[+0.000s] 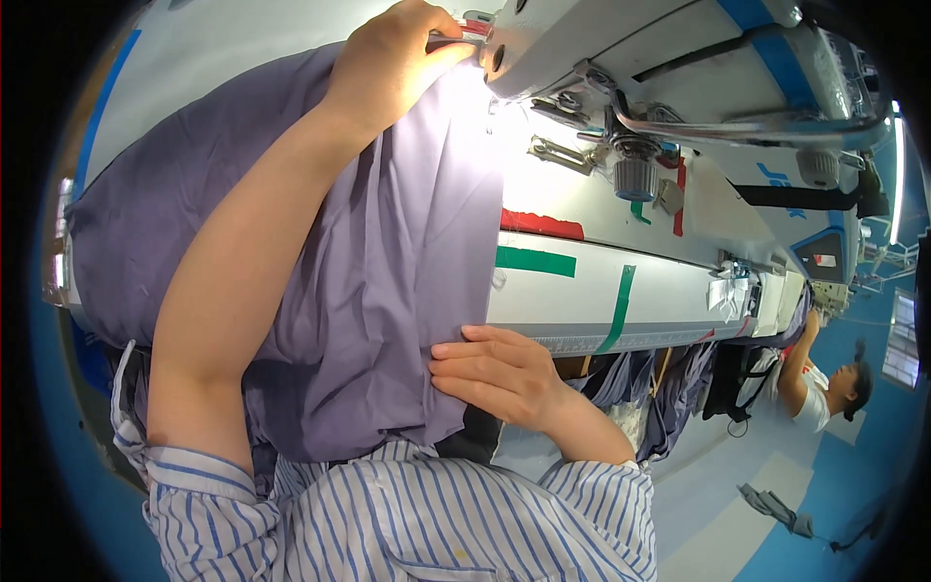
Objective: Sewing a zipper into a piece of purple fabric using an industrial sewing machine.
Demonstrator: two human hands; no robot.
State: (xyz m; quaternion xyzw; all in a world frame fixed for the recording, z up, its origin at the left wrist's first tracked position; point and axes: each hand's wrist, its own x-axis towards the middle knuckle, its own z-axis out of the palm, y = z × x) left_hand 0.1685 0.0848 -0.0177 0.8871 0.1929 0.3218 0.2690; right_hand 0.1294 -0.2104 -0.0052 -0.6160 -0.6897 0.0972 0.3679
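Purple-grey fabric [412, 281] lies bunched across the left part of the white worktable [669, 276], its near end spilling over the edge toward my striped shirt [456, 514]. My left hand [393, 60] has thumb and forefinger pinched together on the cloth at its far edge, just beside the head of the sewing machine [684, 48]. My right hand [506, 375] lies flat on the cloth's right edge near me, fingers straight and close together; I can't tell how its thumb sits. My left forearm [242, 238] crosses over the fabric and hides a stretch of it, while a bright glare washes out the part by the machine, so I can't make out the stitching spot. The machine head overhangs the far right, with a bent metal rod [737, 132] and a ridged grey knob [635, 180] in front of it. Red tape [541, 224] and green tape [535, 261] sit just right of the cloth, and a ruler [621, 338] runs along the table's near edge. Beyond my right hand hang more pieces of cloth [674, 403], and farther right a co-worker [819, 393] reaches toward the table.
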